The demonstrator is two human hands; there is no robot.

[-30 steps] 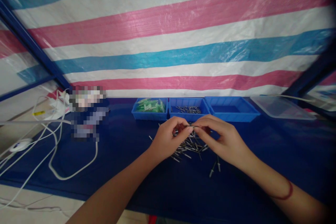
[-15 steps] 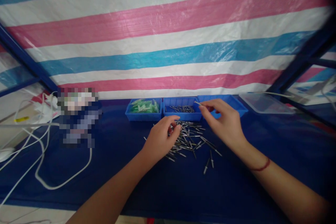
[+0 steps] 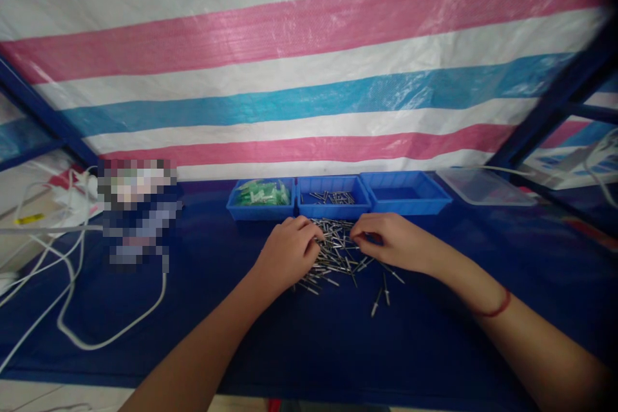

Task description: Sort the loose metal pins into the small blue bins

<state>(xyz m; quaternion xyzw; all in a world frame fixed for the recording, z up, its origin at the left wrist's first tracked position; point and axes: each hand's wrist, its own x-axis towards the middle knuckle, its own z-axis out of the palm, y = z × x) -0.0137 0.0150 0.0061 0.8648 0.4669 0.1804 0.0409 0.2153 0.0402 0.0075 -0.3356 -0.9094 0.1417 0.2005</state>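
Observation:
A loose pile of metal pop rivets (image 3: 333,254) lies on the dark blue tabletop. My left hand (image 3: 290,250) rests at the left of the pile, its fingers curled and thumb close to them; what they hold, if anything, is hidden. At the pile's right edge, my right hand (image 3: 393,241) pinches thumb and forefinger together among the rivets, and I cannot make out what is between the tips. Behind the pile, a blue bin (image 3: 333,210) contains more rivets. A few single rivets (image 3: 377,302) lie apart, in front of my right hand.
Left of the rivet bin stands a blue bin (image 3: 261,212) with green packets; on its right is a wider blue bin (image 3: 408,206). A clear plastic lid (image 3: 485,188) lies at the far right. White cables (image 3: 72,296) loop across the left side.
My right hand has come down from in front of the bins to the pile; the rivet it pinched no longer shows. My left hand's thumb and fingers have drawn closer together.

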